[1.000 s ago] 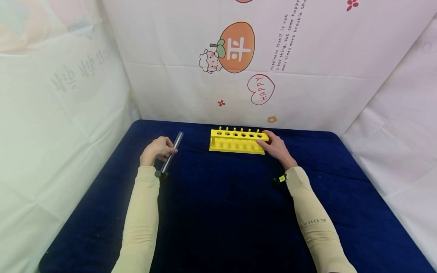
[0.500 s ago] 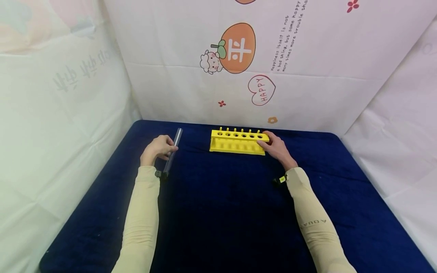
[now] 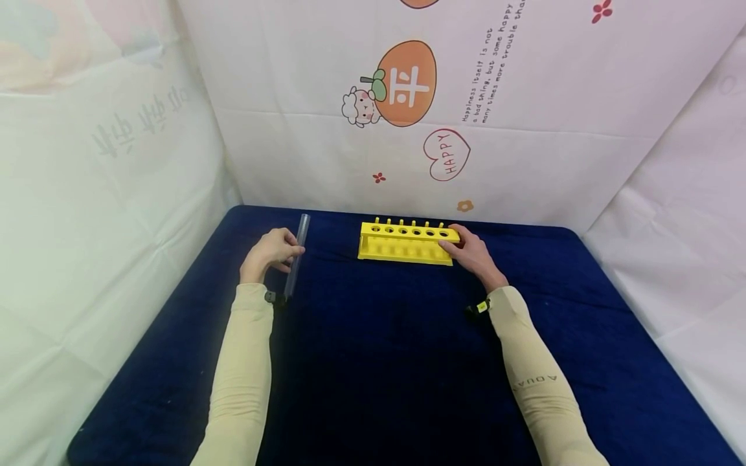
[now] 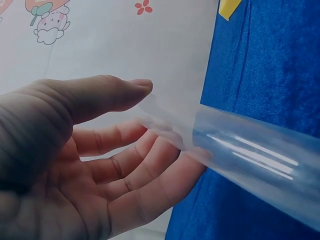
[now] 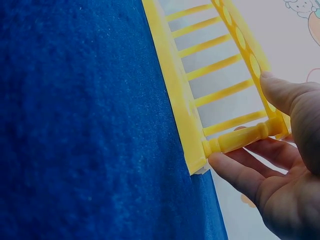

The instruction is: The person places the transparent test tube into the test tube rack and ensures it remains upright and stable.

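Observation:
A clear tube (image 3: 293, 275), looking like a test tube, is pinched between the thumb and fingers of my left hand (image 3: 271, 252). It leans slightly, its upper end pointing toward the back wall. In the left wrist view the wide clear tube (image 4: 255, 155) extends from the fingertips over the blue cloth. To the right stands a yellow test tube rack (image 3: 405, 252), with a row of round holes along its top and several pegs behind. My right hand (image 3: 473, 255) grips the rack's right end. The right wrist view has the fingers (image 5: 235, 172) around its end post, thumb at the top rail.
A dark blue cloth (image 3: 373, 362) covers the table under both hands. White printed sheets (image 3: 291, 149) hang as walls at the back and on both sides. The rack stands near the table's back edge, close to the back sheet.
My left hand has turned the clear tube from a rightward slant to nearly upright in the head view, rising slightly. My right hand and the rack have stayed in place.

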The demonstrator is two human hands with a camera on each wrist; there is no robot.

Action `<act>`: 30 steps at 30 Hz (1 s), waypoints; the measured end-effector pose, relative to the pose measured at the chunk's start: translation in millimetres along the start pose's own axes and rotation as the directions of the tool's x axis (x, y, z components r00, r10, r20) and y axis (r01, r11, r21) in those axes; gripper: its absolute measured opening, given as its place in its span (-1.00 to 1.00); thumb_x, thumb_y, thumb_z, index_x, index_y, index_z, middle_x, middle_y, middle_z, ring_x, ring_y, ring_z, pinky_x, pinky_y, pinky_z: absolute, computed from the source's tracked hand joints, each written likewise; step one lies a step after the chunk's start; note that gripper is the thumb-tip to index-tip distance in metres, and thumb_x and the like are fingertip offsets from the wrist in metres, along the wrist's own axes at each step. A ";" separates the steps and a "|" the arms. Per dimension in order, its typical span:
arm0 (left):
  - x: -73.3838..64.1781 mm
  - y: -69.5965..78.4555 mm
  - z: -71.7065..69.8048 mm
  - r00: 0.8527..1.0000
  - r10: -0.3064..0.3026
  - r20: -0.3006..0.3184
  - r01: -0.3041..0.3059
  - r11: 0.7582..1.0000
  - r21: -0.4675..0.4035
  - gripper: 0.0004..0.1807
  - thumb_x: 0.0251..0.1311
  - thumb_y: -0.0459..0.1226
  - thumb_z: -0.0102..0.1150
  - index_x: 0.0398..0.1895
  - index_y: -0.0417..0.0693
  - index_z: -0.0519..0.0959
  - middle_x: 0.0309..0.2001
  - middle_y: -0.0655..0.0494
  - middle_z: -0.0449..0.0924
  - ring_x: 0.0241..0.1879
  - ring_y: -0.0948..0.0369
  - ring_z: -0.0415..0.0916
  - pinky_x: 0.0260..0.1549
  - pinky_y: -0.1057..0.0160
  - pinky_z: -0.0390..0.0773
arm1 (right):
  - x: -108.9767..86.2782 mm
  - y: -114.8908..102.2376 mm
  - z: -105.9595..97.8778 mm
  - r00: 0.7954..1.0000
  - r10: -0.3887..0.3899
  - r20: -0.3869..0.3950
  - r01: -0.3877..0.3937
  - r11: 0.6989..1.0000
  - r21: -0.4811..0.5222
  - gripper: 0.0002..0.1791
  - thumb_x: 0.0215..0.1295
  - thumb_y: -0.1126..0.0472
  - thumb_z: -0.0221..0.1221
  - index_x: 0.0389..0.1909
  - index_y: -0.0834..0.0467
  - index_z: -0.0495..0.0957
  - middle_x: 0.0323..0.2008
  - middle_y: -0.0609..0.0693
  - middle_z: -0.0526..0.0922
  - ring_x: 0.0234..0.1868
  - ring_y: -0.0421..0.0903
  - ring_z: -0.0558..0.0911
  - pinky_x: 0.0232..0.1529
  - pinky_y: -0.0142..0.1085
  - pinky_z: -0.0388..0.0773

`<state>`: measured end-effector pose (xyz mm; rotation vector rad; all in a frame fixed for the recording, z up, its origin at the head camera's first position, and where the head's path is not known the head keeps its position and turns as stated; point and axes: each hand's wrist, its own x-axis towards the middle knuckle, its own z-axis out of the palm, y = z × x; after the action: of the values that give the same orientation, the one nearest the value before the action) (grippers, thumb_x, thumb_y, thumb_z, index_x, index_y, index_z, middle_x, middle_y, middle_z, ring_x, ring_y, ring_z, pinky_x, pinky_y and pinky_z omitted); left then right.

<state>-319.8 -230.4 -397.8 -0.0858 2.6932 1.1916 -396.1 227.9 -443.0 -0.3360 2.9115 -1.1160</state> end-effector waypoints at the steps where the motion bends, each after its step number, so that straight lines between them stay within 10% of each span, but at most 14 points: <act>1: 0.4 0.0 -0.1 1.000 -0.001 -0.001 0.001 1.000 -0.003 -0.66 0.37 -0.19 0.14 0.06 -0.22 0.39 -0.04 -0.18 0.51 -0.13 -0.01 0.59 -0.39 0.20 0.72 | -0.3 -0.3 -0.2 1.000 0.001 0.001 -0.001 1.000 -0.003 -0.16 0.32 -0.34 0.07 0.47 0.03 0.17 0.11 0.19 0.53 -0.07 0.09 0.62 -0.07 -0.07 0.59; 30: -0.7 5.7 -2.4 0.995 0.057 -0.085 -0.062 0.996 -0.058 -0.65 0.35 -0.23 0.09 0.06 -0.26 0.35 -0.06 -0.20 0.52 -0.10 -0.05 0.60 -0.39 0.21 0.72 | -2.2 -2.8 0.1 1.000 -0.004 -0.008 0.004 1.000 0.010 -0.17 0.32 -0.32 0.09 0.46 0.06 0.19 0.07 0.18 0.54 -0.09 0.07 0.60 -0.08 -0.10 0.59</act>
<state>-320.2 -228.3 -391.9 -0.0659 2.7497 1.3151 -393.4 226.3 -441.5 -0.3379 2.9117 -1.1349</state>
